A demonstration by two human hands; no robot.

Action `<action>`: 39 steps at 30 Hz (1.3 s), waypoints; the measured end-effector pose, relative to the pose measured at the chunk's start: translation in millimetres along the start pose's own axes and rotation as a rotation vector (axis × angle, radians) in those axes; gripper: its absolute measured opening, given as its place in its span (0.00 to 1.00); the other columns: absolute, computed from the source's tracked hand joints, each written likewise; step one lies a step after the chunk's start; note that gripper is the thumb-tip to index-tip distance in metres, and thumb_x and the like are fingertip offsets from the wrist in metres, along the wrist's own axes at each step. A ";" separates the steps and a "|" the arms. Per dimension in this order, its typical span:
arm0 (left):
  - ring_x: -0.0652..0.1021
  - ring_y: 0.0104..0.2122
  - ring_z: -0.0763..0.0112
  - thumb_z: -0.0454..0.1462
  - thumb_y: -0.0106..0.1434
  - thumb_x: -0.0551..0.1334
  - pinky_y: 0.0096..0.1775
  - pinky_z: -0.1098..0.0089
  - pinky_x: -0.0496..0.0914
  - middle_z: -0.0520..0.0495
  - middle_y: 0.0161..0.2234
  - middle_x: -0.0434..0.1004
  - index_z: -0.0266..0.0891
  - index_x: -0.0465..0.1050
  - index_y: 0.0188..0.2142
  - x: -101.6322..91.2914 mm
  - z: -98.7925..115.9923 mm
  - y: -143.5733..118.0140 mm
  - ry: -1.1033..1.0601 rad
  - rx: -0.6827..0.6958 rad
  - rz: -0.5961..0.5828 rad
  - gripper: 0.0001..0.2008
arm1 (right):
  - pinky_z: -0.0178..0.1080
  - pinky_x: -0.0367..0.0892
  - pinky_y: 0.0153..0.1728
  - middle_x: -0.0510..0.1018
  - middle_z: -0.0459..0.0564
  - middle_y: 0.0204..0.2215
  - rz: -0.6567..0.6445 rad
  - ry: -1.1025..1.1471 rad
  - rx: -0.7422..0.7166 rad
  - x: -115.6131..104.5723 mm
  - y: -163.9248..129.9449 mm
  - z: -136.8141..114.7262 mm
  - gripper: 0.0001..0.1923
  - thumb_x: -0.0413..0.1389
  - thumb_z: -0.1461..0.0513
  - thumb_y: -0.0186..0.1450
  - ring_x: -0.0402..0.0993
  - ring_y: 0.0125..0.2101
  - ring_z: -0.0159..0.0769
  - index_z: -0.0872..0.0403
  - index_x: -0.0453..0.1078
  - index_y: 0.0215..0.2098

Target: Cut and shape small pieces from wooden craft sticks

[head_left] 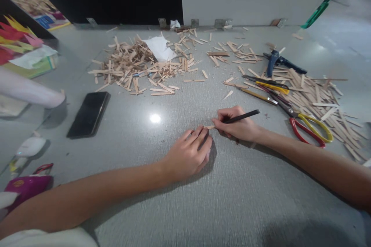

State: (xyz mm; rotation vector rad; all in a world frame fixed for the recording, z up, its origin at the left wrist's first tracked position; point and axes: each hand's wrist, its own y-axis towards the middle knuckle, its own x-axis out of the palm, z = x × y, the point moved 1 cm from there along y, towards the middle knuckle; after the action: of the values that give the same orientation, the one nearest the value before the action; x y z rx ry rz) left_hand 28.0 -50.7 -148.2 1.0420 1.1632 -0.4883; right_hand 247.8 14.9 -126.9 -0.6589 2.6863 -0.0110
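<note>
My right hand (236,123) is closed round a slim black pen (246,116), its upper end slanting up to the right. The pen's tip is hidden by my fingers. Between my two hands a short, flat wooden stick (210,127) shows on the table. My left hand (191,150) holds that stick's left end down with its fingertips, the fingers bent and close together. My right fingertips are at the stick's other end.
A heap of wooden sticks (127,63) with white paper (160,48) lies at the back. On the right are more sticks (307,92), scissors (310,127), a yellow cutter (272,87) and a blue-handled tool (274,61). At left are a phone (89,114) and another person's arm (29,88).
</note>
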 end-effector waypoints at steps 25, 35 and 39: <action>0.82 0.59 0.44 0.32 0.77 0.52 0.54 0.51 0.77 0.22 0.57 0.82 0.23 0.76 0.55 0.6 -0.1 1.9 -0.012 0.004 0.006 0.18 | 0.27 0.57 0.09 0.72 0.42 0.12 0.079 0.034 0.016 1.7 -1.4 -0.2 0.23 0.65 0.50 0.68 0.65 0.11 0.26 0.52 0.66 0.22; 0.84 0.56 0.44 0.31 0.75 0.51 0.51 0.53 0.78 0.22 0.56 0.82 0.23 0.77 0.53 -1.2 0.8 5.3 0.034 0.012 0.025 0.18 | 0.27 0.54 0.07 0.70 0.41 0.11 0.058 0.016 0.075 5.4 0.6 0.1 0.23 0.64 0.50 0.67 0.62 0.09 0.25 0.51 0.65 0.21; 0.85 0.54 0.46 0.32 0.76 0.50 0.50 0.55 0.79 0.24 0.54 0.84 0.24 0.78 0.51 -2.1 1.1 6.5 0.063 0.016 0.051 0.18 | 0.27 0.53 0.06 0.69 0.41 0.11 0.049 0.025 0.085 6.3 0.8 -3.1 0.23 0.64 0.49 0.67 0.62 0.09 0.25 0.51 0.65 0.21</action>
State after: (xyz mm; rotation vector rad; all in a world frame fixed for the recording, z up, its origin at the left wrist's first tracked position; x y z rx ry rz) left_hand 32.8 -48.9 -143.6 1.1042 1.1870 -0.4281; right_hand 241.2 12.5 -126.3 -0.5705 2.7082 -0.1212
